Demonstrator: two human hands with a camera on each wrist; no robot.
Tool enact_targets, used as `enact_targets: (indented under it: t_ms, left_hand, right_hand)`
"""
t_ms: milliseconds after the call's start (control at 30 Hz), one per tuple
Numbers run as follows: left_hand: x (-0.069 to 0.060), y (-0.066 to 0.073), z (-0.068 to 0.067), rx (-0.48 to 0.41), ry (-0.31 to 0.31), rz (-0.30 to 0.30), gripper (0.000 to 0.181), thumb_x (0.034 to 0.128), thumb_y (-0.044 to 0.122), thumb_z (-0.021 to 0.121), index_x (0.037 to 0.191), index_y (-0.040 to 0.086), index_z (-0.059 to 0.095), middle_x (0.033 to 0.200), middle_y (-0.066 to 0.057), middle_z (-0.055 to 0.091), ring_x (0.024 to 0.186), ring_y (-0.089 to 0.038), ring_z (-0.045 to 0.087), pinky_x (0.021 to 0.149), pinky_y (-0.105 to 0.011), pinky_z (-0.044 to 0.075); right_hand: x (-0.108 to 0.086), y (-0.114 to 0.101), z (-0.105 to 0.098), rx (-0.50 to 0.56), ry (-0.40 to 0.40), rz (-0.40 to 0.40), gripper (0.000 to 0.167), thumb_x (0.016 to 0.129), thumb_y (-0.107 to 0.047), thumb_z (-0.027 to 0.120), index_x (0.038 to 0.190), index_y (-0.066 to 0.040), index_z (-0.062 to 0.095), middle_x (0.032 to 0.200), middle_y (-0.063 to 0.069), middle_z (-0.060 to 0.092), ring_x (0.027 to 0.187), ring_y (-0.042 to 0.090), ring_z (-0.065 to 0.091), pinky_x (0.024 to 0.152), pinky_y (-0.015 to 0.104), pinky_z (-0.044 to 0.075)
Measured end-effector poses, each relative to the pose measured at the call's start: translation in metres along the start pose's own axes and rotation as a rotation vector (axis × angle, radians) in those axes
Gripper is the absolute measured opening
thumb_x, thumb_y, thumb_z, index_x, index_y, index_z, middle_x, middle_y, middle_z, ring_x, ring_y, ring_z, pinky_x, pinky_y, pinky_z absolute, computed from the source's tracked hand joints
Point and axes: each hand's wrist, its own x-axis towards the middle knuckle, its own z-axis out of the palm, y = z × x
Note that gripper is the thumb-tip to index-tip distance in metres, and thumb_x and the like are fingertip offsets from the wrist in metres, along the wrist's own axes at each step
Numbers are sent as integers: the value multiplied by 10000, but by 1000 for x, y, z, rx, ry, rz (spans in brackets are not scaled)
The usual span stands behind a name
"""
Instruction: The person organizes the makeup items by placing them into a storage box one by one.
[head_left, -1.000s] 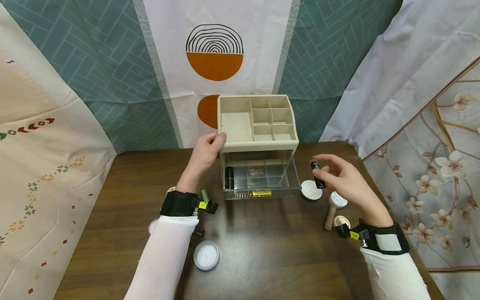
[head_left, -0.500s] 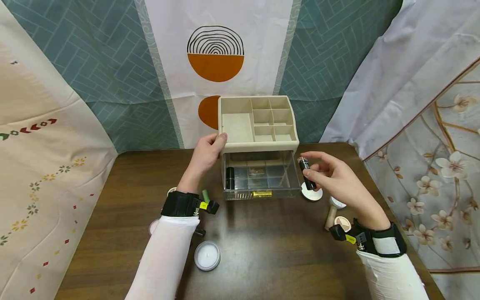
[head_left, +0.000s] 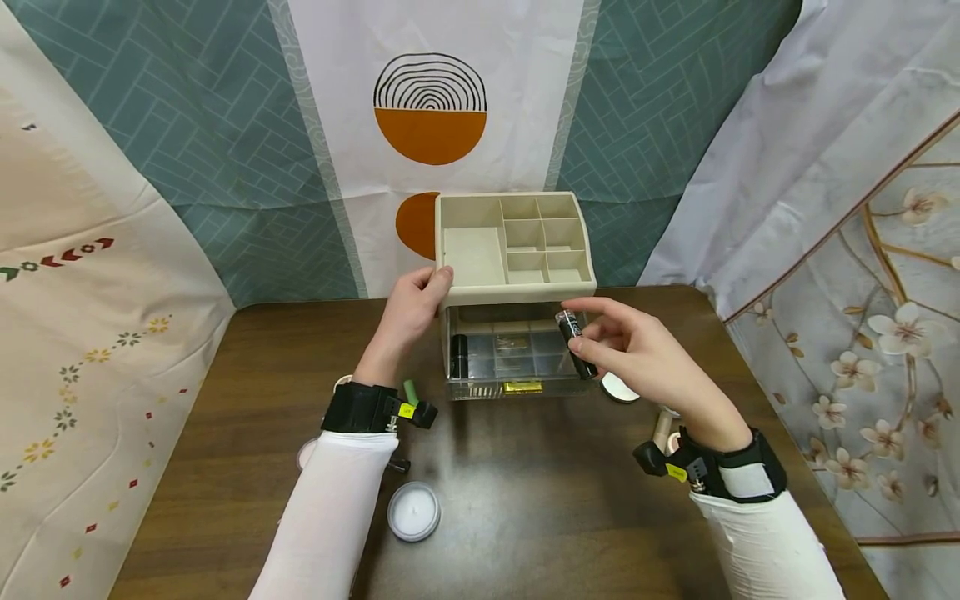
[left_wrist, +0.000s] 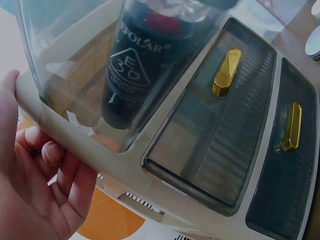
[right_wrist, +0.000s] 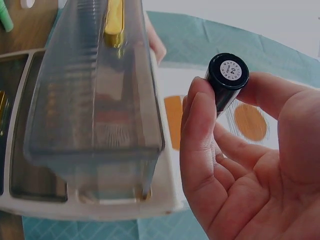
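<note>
A cream organizer (head_left: 517,293) stands at the back of the table, its clear top drawer (head_left: 551,386) pulled out. My left hand (head_left: 405,315) grips the organizer's left edge, thumb on top. Inside the drawer, at its left side, lies a black tube (head_left: 459,357); the left wrist view shows a dark tube (left_wrist: 130,70) through the clear plastic. Between thumb and fingers, my right hand (head_left: 637,354) pinches a black stick (head_left: 576,343) over the drawer's right side. The stick's round end (right_wrist: 228,75) bears a white label in the right wrist view.
A white round lid (head_left: 619,388) and a brush handle (head_left: 662,430) lie by my right wrist. Nearer the front is a round white jar (head_left: 414,512). A green stick (head_left: 410,392) and a dark item (head_left: 399,464) are beside my left forearm. Curtains hang behind the table.
My right hand has moved left with the black stick, from beside the drawer to over its right side. The left hand has stayed on the organizer's edge.
</note>
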Motion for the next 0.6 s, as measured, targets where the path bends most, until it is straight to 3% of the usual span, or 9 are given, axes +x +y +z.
enact_targets:
  t_ms: [300, 600]
  left_hand:
    - [2, -3, 0, 10, 1, 20, 435, 1077, 418, 594, 784, 96, 574, 735, -45, 474, 721, -223, 463, 646, -331, 367]
    - [1, -2, 0, 12, 10, 24, 433, 1077, 400, 597, 770, 96, 566, 734, -54, 472, 729, -228, 470, 650, -332, 371]
  right_hand:
    - [14, -7, 13, -41, -13, -13, 478, 1025, -213, 751, 1480, -226, 605, 973, 72, 721, 730, 254, 697, 715, 384, 590]
    - [22, -11, 24, -97, -10, -50, 490, 1027, -253, 756, 1491, -256, 600, 1005, 27, 727, 744, 230, 703, 663, 383, 563]
